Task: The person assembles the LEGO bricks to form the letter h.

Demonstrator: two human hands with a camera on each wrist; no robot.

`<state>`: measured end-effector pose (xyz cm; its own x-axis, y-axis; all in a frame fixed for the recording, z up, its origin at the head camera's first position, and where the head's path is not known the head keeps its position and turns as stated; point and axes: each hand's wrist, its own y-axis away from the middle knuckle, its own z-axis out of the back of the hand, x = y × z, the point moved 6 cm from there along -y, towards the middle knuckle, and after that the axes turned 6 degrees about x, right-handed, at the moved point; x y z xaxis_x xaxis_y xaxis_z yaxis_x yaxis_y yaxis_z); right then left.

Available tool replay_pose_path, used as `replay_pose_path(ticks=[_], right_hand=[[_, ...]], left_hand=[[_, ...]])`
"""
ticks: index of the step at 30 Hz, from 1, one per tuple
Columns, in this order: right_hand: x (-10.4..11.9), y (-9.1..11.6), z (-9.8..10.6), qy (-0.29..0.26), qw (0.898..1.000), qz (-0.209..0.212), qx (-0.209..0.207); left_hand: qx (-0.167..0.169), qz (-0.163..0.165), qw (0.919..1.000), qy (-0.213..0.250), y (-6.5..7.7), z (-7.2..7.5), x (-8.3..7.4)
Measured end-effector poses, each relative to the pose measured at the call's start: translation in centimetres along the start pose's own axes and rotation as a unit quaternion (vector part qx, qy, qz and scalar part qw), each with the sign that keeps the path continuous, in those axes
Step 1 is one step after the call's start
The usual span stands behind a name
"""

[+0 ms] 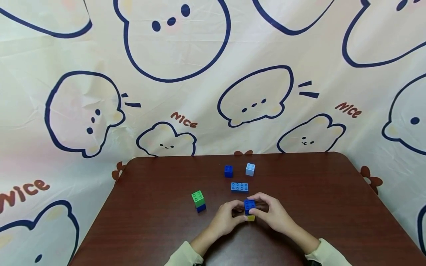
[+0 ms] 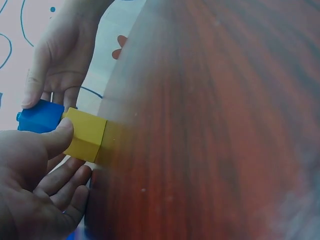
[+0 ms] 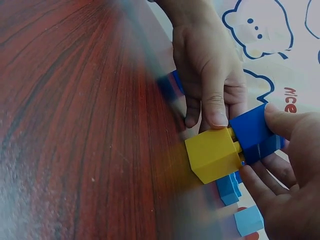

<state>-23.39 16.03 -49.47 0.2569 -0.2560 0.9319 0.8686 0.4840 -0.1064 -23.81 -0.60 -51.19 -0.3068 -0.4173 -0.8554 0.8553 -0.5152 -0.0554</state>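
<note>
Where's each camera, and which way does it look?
Head: on the head, facing forward and down at the table; left hand, right hand and sleeves show.
Left wrist: worn there, facing the left hand and yellow block; both hands show.
Right wrist: worn there, facing the right hand and blue block; both hands show.
Wrist views share both blocks.

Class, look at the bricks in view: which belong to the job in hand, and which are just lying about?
In the job:
yellow brick, pinched by the left grip
held blue brick, pinched by the right grip

Apparently just lying about:
small dark blue brick
pale blue brick
long blue brick
green-topped stack
</note>
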Motion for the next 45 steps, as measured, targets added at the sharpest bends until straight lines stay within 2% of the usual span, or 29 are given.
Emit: replay_pose_path(ticks=[14, 24, 33, 41, 45], right_hand=[[-0.2, -0.02, 0.2, 0.004, 1.0, 0.004, 0.0], [-0.58, -0.12, 0.2, -0.001, 1.0, 0.027, -0.005], [-0.48, -0.18, 0.22, 0.005, 1.0, 0.009, -0.002], [-0.32, -0.19, 0.26, 0.004, 1.0, -0.004, -0.005], [-0.17, -0.15, 0.11, 0.007, 1.0, 0.002, -0.007]], left_hand=[[0.0, 0.008, 0.9999, 0.008, 0.03, -0.16, 0.17], [0.006, 0.012, 0.9999, 0.006, 0.09, -0.12, 0.24], [0.009, 0.015, 0.9998, 0.012, -0.09, -0.02, 0.27], [0.006, 0.002, 1.0, 0.001, -0.24, 0.1, -0.03], [0.004, 0.002, 1.0, -0.002, -0.23, 0.12, -0.01]])
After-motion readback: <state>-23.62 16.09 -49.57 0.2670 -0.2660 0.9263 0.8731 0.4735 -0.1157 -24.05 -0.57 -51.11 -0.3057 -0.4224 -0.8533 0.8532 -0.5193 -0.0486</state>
